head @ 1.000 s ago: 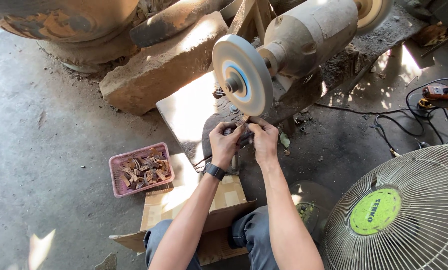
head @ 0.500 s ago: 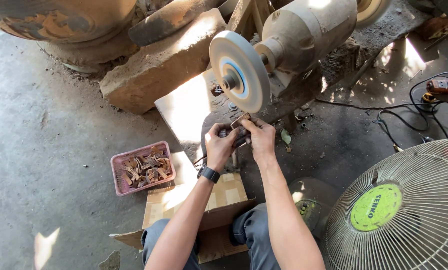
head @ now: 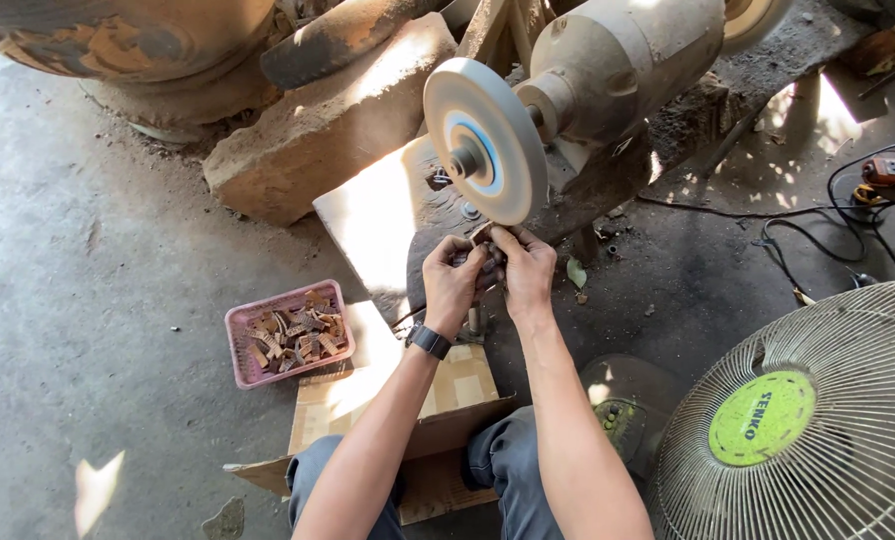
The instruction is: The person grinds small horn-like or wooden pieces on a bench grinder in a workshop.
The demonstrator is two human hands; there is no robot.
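Observation:
Both my hands hold one small brown piece [head: 485,240] up against the lower rim of a pale buffing wheel [head: 485,139]. My left hand [head: 454,281], with a black wristwatch, grips the piece from the left. My right hand [head: 526,270] pinches it from the right. The wheel sits on the shaft of a dusty grey bench motor [head: 618,65]. Most of the piece is hidden by my fingers.
A pink basket [head: 241,325] of small brown pieces sits on the concrete floor at my left. A flattened cardboard box [head: 408,400] lies under my knees. An electric fan [head: 818,420] stands at the right. Black cables [head: 798,235], a stone block [head: 318,130] and a rusty drum [head: 118,40] lie behind.
My hands stay together at the wheel's lower rim. The view has shifted slightly, so the wheel and hands sit a little lower and to the right.

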